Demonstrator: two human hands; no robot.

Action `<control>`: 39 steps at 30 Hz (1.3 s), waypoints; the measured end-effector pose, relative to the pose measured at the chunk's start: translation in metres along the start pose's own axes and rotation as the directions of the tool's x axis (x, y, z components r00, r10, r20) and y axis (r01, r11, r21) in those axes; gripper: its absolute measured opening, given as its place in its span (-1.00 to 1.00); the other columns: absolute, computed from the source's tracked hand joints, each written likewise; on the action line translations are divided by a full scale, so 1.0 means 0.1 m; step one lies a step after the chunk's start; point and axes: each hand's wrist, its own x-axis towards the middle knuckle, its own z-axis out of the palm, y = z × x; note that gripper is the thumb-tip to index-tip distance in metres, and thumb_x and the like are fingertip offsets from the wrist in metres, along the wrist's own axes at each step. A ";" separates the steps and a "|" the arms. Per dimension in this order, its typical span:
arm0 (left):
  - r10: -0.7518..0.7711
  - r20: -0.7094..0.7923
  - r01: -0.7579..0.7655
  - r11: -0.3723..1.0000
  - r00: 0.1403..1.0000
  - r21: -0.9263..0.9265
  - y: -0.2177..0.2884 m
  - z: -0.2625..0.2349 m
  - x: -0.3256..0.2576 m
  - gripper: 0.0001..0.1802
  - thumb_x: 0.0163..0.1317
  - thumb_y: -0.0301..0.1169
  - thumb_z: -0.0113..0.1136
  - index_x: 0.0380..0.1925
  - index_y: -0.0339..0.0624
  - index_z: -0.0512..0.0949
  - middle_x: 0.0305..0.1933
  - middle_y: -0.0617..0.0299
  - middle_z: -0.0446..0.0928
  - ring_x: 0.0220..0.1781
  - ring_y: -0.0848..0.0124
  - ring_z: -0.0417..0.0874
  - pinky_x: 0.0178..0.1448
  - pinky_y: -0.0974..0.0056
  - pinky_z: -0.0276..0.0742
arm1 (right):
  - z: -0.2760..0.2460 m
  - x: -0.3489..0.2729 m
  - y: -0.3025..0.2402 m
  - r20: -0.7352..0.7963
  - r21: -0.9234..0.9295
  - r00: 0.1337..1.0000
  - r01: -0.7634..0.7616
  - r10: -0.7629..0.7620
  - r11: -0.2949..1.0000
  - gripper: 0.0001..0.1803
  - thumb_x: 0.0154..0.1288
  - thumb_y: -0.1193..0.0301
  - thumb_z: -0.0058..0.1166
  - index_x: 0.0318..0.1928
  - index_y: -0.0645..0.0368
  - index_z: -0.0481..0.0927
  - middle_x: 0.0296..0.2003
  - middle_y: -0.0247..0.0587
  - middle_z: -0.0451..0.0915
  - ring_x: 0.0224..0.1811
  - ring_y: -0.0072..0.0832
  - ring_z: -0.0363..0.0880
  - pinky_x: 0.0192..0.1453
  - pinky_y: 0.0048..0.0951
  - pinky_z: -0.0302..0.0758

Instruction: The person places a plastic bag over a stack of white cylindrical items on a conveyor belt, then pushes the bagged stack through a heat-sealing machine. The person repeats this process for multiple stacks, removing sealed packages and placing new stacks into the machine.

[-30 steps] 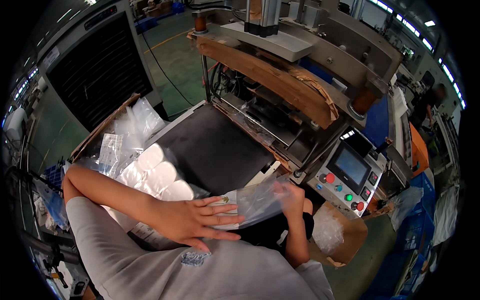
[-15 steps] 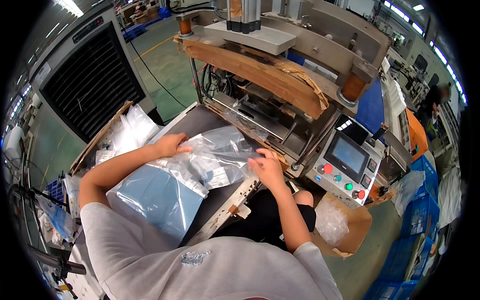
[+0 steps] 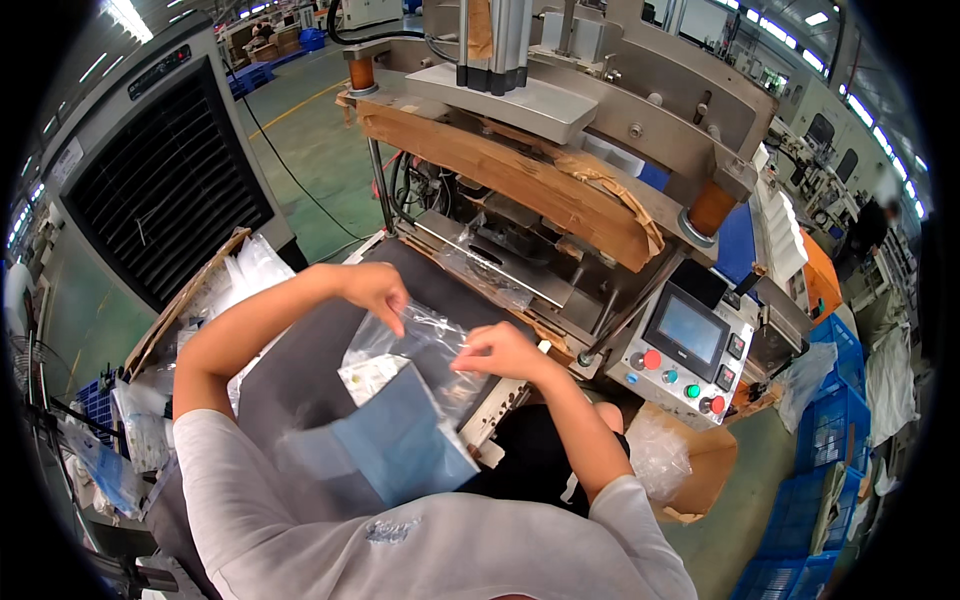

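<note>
A clear plastic bag [image 3: 420,345] with a white item [image 3: 370,375] inside lies over the dark work surface [image 3: 300,350]. My left hand [image 3: 375,290] pinches the bag's upper left edge. My right hand [image 3: 500,350] grips its right edge. A grey-blue flat sheet or pouch [image 3: 395,445] lies just below the bag, close to my chest. The bag sits in front of the jaws of a sealing press [image 3: 520,240].
The press has cardboard padding [image 3: 500,170] and a control box with a screen and coloured buttons [image 3: 690,350] at right. A cardboard box of clear bags [image 3: 230,280] stands at left, beside a large black fan unit [image 3: 160,190]. Blue crates [image 3: 830,430] stand at far right.
My hands brought the clear bag in from the left side, raised it over the dark surface, and now hold it by both edges nearer the press. The view has tilted up toward the machine.
</note>
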 end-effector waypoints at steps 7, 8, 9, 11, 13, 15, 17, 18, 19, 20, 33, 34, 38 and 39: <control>-0.216 -0.145 0.154 0.923 0.966 -0.352 -0.67 -0.58 0.20 -0.52 0.14 0.02 0.21 -0.62 -0.22 0.56 -0.51 0.30 0.56 -0.40 0.54 0.53 -0.21 0.37 0.40 | -0.78 -0.27 0.51 -0.256 0.209 0.967 0.063 -0.007 0.976 -0.79 0.24 0.37 0.10 -0.40 0.24 0.67 -0.40 -0.30 0.55 -0.30 -0.56 0.46 -0.12 -0.53 0.38; -0.281 -0.215 0.209 0.929 0.935 -0.305 -0.66 -0.69 0.29 -0.49 0.14 0.06 0.17 -0.60 -0.22 0.56 -0.50 0.30 0.57 -0.39 0.55 0.53 -0.19 0.38 0.39 | -0.88 -0.21 0.55 -0.319 0.139 0.947 0.092 -0.043 0.986 -0.78 0.25 0.35 0.09 -0.41 0.24 0.67 -0.39 -0.30 0.53 -0.29 -0.54 0.46 -0.09 -0.53 0.36; -0.322 -0.233 0.271 0.935 0.918 -0.227 -0.70 -0.83 0.42 -0.51 0.15 0.04 0.16 -0.59 -0.21 0.56 -0.51 0.30 0.57 -0.39 0.54 0.53 -0.19 0.37 0.39 | -0.98 -0.16 0.58 -0.373 0.161 0.928 0.084 -0.018 0.983 -0.73 0.27 0.32 0.06 -0.44 0.26 0.65 -0.39 -0.31 0.53 -0.27 -0.54 0.45 -0.06 -0.53 0.34; -0.318 -0.291 0.266 0.942 0.903 -0.203 -0.96 -1.01 0.64 -0.55 0.15 0.01 0.14 -0.58 -0.19 0.57 -0.55 0.30 0.55 -0.40 0.50 0.52 -0.20 0.35 0.38 | -1.22 -0.04 0.82 -0.488 0.187 0.870 0.023 0.073 0.982 -0.71 0.28 0.29 0.03 -0.44 0.26 0.61 -0.43 -0.30 0.53 -0.30 -0.56 0.46 -0.09 -0.51 0.35; -0.303 -0.391 0.234 0.949 0.869 -0.213 -1.19 -1.08 0.88 -0.58 0.16 -0.04 0.11 -0.56 -0.20 0.57 -0.51 0.24 0.57 -0.29 0.40 0.53 -0.07 0.29 0.36 | -1.41 0.11 1.24 -0.649 0.227 0.756 0.090 0.082 0.970 -0.74 0.28 0.29 0.02 -0.32 0.27 0.58 -0.41 -0.25 0.55 -0.28 -0.52 0.48 -0.08 -0.46 0.37; -0.227 -0.380 0.165 0.968 0.897 -0.190 -1.24 -1.25 1.10 -0.68 0.17 -0.14 0.10 -0.45 -0.19 0.60 -0.32 0.16 0.59 -0.13 0.31 0.52 0.07 0.23 0.33 | -1.56 0.22 1.49 -0.801 0.233 0.595 0.210 0.065 0.950 -0.72 0.27 0.28 0.01 -0.18 0.25 0.57 -0.31 -0.18 0.58 -0.22 -0.41 0.51 -0.02 -0.38 0.38; -0.213 -0.467 0.232 0.973 0.859 -0.016 -1.13 -1.38 1.19 -0.69 0.17 -0.14 0.10 -0.27 -0.12 0.56 -0.13 0.14 0.53 0.01 0.24 0.44 0.16 0.18 0.26 | -1.61 0.33 1.64 -0.905 0.187 0.423 0.314 0.040 0.931 -0.72 0.27 0.28 0.00 -0.16 0.24 0.56 -0.28 -0.16 0.57 -0.20 -0.38 0.51 -0.01 -0.37 0.38; -0.198 -0.545 0.269 0.962 0.815 0.052 -1.22 -1.42 1.30 -0.69 0.17 -0.14 0.09 -0.27 -0.13 0.56 -0.13 0.14 0.54 0.01 0.24 0.44 0.16 0.18 0.26 | -1.66 0.38 1.71 -0.932 0.150 0.361 0.325 0.024 0.934 -0.72 0.27 0.28 0.00 -0.15 0.24 0.55 -0.27 -0.15 0.57 -0.19 -0.37 0.51 0.00 -0.36 0.38; -0.181 -0.628 0.300 0.950 0.757 0.088 -1.31 -1.44 1.40 -0.70 0.17 -0.15 0.09 -0.27 -0.13 0.56 -0.13 0.14 0.54 0.01 0.24 0.44 0.16 0.18 0.27 | -1.70 0.45 1.73 -0.950 0.104 0.314 0.318 -0.001 0.943 -0.71 0.27 0.28 0.00 -0.14 0.24 0.55 -0.26 -0.15 0.57 -0.18 -0.35 0.51 0.01 -0.35 0.37; -0.165 -0.704 0.335 0.936 0.691 0.110 -1.40 -1.45 1.50 -0.70 0.17 -0.16 0.09 -0.27 -0.13 0.56 -0.13 0.14 0.54 0.01 0.23 0.44 0.16 0.18 0.27 | -1.75 0.52 1.75 -0.960 0.058 0.280 0.290 -0.027 0.955 -0.71 0.27 0.28 -0.01 -0.14 0.24 0.55 -0.25 -0.14 0.57 -0.17 -0.34 0.50 0.01 -0.34 0.37; 0.139 -0.959 0.342 0.914 0.247 0.220 -1.72 -1.21 1.97 -0.73 0.17 -0.25 0.06 -0.25 -0.18 0.56 -0.17 0.10 0.55 0.02 0.18 0.45 0.16 0.16 0.27 | -1.54 0.37 1.48 -0.799 -0.594 0.326 -0.563 -0.506 0.575 -0.66 0.28 0.28 -0.04 -0.02 0.21 0.49 -0.10 -0.03 0.54 -0.02 -0.16 0.48 0.10 -0.22 0.35; 0.195 -0.956 0.319 0.912 0.221 0.259 -1.69 -1.17 1.97 -0.73 0.17 -0.26 0.06 -0.25 -0.18 0.56 -0.17 0.10 0.56 0.02 0.18 0.45 0.16 0.16 0.27 | -1.47 0.36 1.42 -0.798 -0.594 0.353 -0.598 -0.489 0.538 -0.65 0.28 0.28 -0.05 -0.01 0.21 0.49 -0.08 -0.03 0.54 -0.01 -0.14 0.48 0.11 -0.21 0.34; 0.298 -0.941 0.276 0.901 0.162 0.334 -1.56 -0.95 2.06 -0.74 0.17 -0.28 0.05 -0.24 -0.19 0.56 -0.17 0.09 0.55 0.03 0.16 0.45 0.16 0.15 0.27 | -1.36 0.51 1.17 -0.919 -0.348 0.354 -0.518 -0.174 0.781 -0.61 0.29 0.26 -0.08 0.06 0.18 0.45 0.07 0.06 0.43 0.16 0.00 0.32 0.21 -0.11 0.26; 0.254 -0.947 0.287 0.909 0.194 0.303 -1.54 -0.96 2.07 -0.74 0.16 -0.29 0.05 -0.23 -0.19 0.55 -0.16 0.08 0.55 0.04 0.15 0.44 0.16 0.14 0.27 | -1.37 0.54 1.21 -0.922 -0.341 0.342 -0.501 -0.180 0.796 -0.61 0.29 0.26 -0.08 0.06 0.18 0.45 0.07 0.06 0.43 0.16 -0.01 0.32 0.20 -0.12 0.27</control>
